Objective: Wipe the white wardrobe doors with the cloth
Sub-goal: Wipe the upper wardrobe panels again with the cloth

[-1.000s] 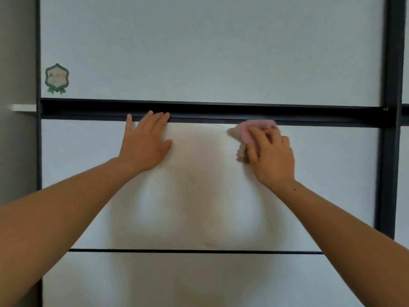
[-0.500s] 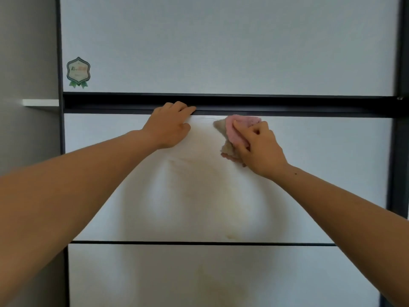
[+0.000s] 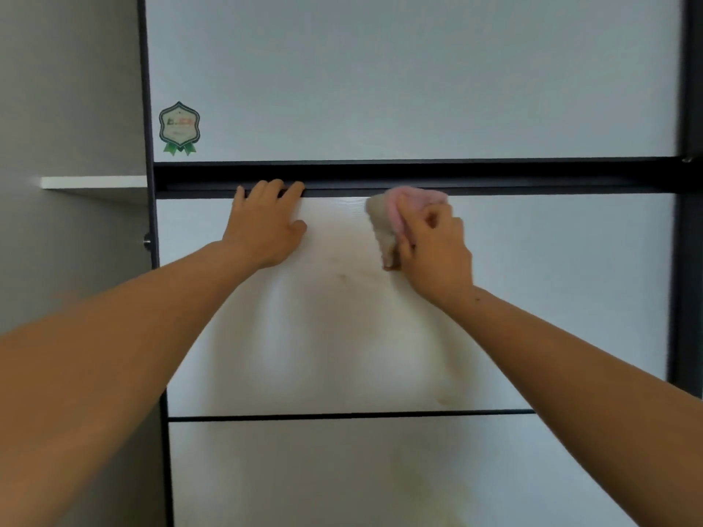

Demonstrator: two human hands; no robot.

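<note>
The person stands in front of the white wardrobe door (image 3: 532,298) and both bare arms reach forward to its middle panel. The right hand (image 3: 437,252) grips the cloth (image 3: 395,211): the fingers are curled around it and hold it against the door. The cloth is bunched. It is pink on the upper side and more beige on the left side, and it lies at the top of the middle panel, right of the centre. Its upper edge touches the dark rail (image 3: 494,176) that runs across the door.

The left hand (image 3: 266,230) is to the left of the cloth and apart from it. The palm lies flat on the white panel, the thumb points to the right, and the fingers stretch up so that the tips are on the lower edge of the dark rail. It holds nothing. I cannot tell if the tips go into the groove of the rail.

Above the rail is the upper panel (image 3: 380,78), with a badge sticker (image 3: 179,127) with green ribbons in its lower left corner. Below the hands a thin dark line (image 3: 342,415) separates the middle panel from the lower panel (image 3: 342,469). A dark frame (image 3: 684,260) closes the door on the right. On the left are a grey wall (image 3: 68,89), a white shelf (image 3: 91,181) and a small metal knob (image 3: 147,242) at the edge of the door.
</note>
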